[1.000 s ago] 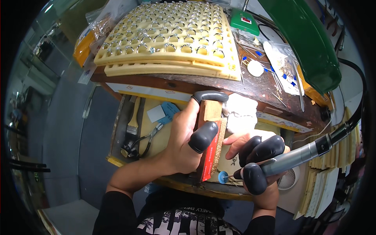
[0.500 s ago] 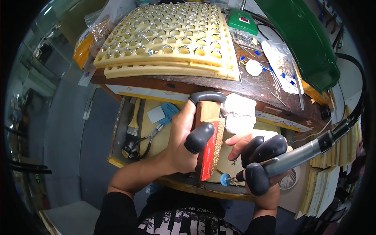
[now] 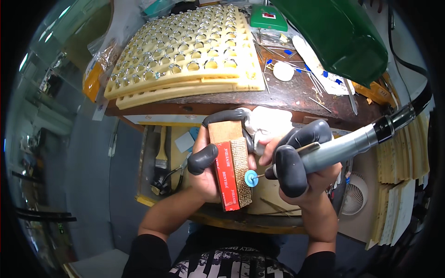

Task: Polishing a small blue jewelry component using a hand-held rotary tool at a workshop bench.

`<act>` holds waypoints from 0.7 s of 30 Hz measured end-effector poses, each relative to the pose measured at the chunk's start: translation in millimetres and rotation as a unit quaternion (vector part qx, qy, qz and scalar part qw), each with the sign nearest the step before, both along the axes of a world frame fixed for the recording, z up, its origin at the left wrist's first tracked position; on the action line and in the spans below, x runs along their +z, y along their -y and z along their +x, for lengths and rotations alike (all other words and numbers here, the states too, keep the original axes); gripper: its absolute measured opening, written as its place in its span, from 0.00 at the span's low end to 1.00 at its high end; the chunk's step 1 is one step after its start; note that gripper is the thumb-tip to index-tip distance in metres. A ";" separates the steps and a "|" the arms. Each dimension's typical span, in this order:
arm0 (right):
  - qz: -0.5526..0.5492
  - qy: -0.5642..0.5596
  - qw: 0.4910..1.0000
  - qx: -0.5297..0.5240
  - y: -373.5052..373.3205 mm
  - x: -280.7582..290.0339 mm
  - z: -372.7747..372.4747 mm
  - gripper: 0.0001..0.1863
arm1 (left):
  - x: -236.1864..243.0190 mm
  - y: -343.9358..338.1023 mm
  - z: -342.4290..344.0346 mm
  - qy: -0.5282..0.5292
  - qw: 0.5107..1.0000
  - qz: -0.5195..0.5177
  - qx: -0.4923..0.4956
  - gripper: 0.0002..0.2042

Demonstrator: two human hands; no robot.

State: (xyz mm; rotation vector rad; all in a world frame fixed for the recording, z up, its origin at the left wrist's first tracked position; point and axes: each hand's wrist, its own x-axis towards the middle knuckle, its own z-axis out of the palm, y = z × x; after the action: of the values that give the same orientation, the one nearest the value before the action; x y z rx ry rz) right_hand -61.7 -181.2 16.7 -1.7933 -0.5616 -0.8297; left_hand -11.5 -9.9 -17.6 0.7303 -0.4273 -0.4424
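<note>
In my left hand (image 3: 204, 181), closed around it, is a wooden block (image 3: 225, 133) with a red printed band and a rough, golden-brown gritty side. Black rubber covers sheathe the thumb and some fingertips on both hands. My right hand (image 3: 296, 171) grips a silver rotary handpiece (image 3: 340, 150), whose black cable leads off to the upper right. A small light-blue disc (image 3: 251, 178) on the handpiece's thin shaft is at the block's gritty side; whether it touches or just overlaps it in view, I cannot tell. White cloth (image 3: 269, 121) lies just behind the block.
Yellow foam trays (image 3: 185, 81) with rows of rings stand on the wooden bench (image 3: 296, 99). A green lamp shade (image 3: 338, 41) overhangs its right side. In the open drawer below are a brush (image 3: 161, 150) and pliers (image 3: 178, 169). A white round fan (image 3: 354, 194) stands at right.
The block has moved left and turned its gritty side more into view. My right hand has brought the handpiece left and up, so the blue disc is now at the block.
</note>
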 end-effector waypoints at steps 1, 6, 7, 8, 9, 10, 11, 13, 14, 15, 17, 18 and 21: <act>-0.015 0.022 1.000 0.006 0.6 -1.4 0.6 0.06 | -0.3 -0.8 0.5 0.010 1.000 -0.002 -0.001 0.34; -0.024 0.014 1.000 -0.013 -1.4 2.6 2.2 0.07 | -6.3 -2.2 4.8 0.026 0.999 -0.016 -0.011 0.33; -0.026 0.016 0.999 -0.014 -1.1 2.3 2.3 0.07 | -6.4 -2.3 5.9 0.041 0.999 -0.011 -0.013 0.32; -0.028 0.019 0.999 -0.014 -0.9 2.1 2.3 0.07 | -5.4 -2.6 6.5 0.041 0.999 -0.010 -0.014 0.32; -0.027 0.019 0.999 -0.015 -0.9 2.8 1.7 0.07 | -3.4 -2.8 6.8 0.046 0.999 0.004 -0.014 0.32; -0.022 0.010 1.000 -0.015 -1.6 3.7 1.6 0.07 | -2.1 -3.7 6.8 0.052 0.998 0.019 -0.011 0.31; -0.018 0.002 1.000 -0.014 -2.1 3.9 1.6 0.07 | -1.4 -4.0 6.4 0.051 0.998 0.021 -0.011 0.31; -0.026 0.009 1.000 -0.013 -1.0 3.4 3.2 0.07 | -0.5 -3.7 5.2 0.024 1.000 0.000 -0.015 0.31; -0.036 0.016 0.999 -0.013 -0.4 3.4 3.7 0.07 | 0.0 -3.6 4.6 0.023 1.000 -0.001 -0.015 0.31; -0.036 0.016 0.999 -0.013 -0.8 3.4 3.5 0.07 | 0.5 -3.6 3.9 0.015 1.000 -0.003 -0.015 0.30; -0.016 0.018 1.000 -0.014 -2.3 3.5 3.4 0.07 | 0.4 -3.6 3.7 0.007 1.000 -0.006 -0.015 0.30; -0.015 0.018 1.000 -0.013 -2.4 2.8 3.9 0.07 | -0.1 -3.2 3.7 0.009 1.000 -0.012 -0.015 0.29; -0.009 0.028 1.000 -0.006 -2.2 0.5 6.0 0.08 | -0.4 -1.9 4.0 0.011 1.000 -0.014 -0.009 0.28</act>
State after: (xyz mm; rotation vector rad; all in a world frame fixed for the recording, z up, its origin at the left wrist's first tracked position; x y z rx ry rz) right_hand -55.7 -179.0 17.2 -1.7961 -0.5975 -0.8874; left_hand -7.6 -8.0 -18.0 0.7043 -0.4601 -0.4453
